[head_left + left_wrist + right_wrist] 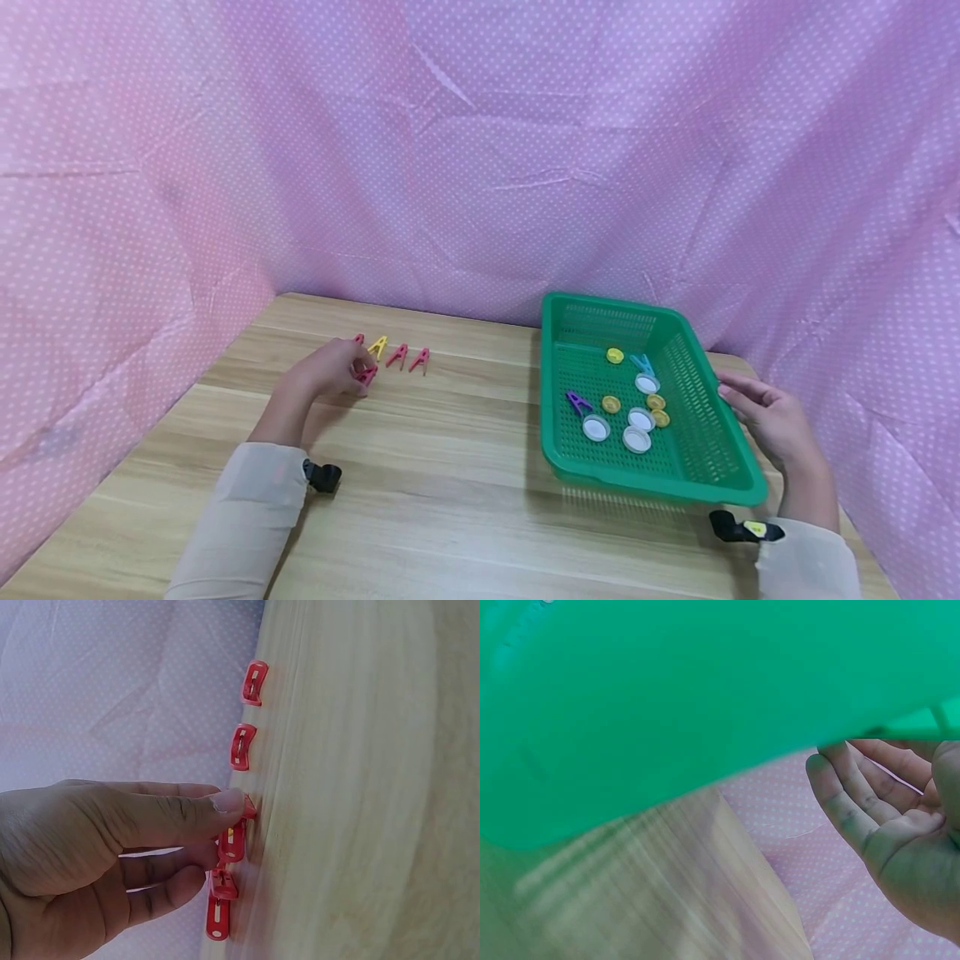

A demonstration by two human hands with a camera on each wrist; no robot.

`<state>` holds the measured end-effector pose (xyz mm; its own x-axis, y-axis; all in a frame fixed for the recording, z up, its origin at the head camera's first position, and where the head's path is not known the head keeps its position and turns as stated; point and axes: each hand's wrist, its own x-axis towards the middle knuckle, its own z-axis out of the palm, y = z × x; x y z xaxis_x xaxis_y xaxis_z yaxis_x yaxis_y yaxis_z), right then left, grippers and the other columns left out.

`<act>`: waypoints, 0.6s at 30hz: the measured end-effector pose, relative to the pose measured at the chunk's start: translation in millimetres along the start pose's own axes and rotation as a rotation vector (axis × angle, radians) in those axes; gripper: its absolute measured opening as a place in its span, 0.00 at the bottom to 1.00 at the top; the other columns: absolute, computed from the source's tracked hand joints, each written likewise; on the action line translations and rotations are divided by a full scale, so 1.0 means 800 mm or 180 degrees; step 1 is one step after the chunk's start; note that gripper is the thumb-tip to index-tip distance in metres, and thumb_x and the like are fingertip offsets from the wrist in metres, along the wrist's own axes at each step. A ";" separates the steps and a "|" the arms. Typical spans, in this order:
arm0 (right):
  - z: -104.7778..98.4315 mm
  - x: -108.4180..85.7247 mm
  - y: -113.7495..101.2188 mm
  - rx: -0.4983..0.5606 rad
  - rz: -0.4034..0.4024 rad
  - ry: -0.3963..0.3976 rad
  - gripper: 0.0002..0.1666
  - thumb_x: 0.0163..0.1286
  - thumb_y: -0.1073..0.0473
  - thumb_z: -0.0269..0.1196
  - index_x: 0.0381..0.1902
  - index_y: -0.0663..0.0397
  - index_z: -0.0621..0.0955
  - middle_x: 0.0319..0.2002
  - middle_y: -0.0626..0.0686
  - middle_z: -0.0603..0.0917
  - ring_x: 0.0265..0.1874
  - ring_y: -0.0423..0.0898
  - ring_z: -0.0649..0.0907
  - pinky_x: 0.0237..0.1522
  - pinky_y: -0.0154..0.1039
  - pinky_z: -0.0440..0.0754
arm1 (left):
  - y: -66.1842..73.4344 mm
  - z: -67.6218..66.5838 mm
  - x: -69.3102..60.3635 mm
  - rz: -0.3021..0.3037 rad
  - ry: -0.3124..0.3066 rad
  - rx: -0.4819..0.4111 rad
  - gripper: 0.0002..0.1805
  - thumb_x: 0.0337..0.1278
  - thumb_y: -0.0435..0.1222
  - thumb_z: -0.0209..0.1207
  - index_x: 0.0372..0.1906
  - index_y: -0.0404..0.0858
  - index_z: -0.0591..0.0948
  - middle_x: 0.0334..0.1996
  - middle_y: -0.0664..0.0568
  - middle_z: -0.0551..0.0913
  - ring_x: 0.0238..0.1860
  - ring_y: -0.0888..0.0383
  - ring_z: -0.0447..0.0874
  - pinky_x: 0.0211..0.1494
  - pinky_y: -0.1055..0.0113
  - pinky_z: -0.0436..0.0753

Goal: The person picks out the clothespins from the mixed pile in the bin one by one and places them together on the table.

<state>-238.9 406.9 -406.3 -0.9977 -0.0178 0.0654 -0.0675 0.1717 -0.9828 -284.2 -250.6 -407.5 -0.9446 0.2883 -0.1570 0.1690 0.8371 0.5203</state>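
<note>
At the table's left, my left hand (333,368) pinches a red clothespin (367,376) between thumb and fingertips, low over the wood. Partly behind that hand lies another red clothespin (358,338). A yellow clothespin (378,347) and two more red ones, a nearer one (398,356) and an outer one (420,360), continue the row. My right hand (772,421) touches the right rim of a green basket (550,392); its fingers look fairly straight in the right wrist view, some tips hidden by the rim. Inside lie a purple clothespin (577,402) and a blue clothespin (642,363).
Several white round caps (637,439) and yellow round caps (611,404) are scattered on the basket's floor. The wooden table (420,483) ends at a pink dotted cloth (480,167) that hangs behind and along the sides.
</note>
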 end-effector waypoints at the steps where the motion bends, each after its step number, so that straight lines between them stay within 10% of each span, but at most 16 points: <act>1: 0.000 0.000 0.000 0.0012 0.0004 0.0004 0.20 0.75 0.58 0.65 0.61 0.55 0.83 0.45 0.36 0.88 0.43 0.32 0.86 0.43 0.25 0.82 | 0.000 0.000 0.000 -0.0004 0.0001 0.0006 0.20 0.53 0.27 0.73 0.53 0.31 0.85 0.39 0.46 0.84 0.42 0.51 0.81 0.48 0.55 0.82; 18: 0.001 0.000 -0.001 -0.0044 0.0012 0.0016 0.21 0.75 0.58 0.65 0.63 0.56 0.82 0.44 0.36 0.88 0.42 0.32 0.86 0.42 0.26 0.83 | -0.003 0.001 0.000 -0.0052 0.0085 0.0094 0.20 0.58 0.30 0.72 0.55 0.31 0.84 0.40 0.47 0.84 0.41 0.52 0.78 0.48 0.55 0.80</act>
<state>-238.9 406.1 -406.0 -0.9980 -0.0121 0.0627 -0.0639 0.1853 -0.9806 -284.5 -252.2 -409.6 -0.9544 0.2623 -0.1426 0.1614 0.8550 0.4928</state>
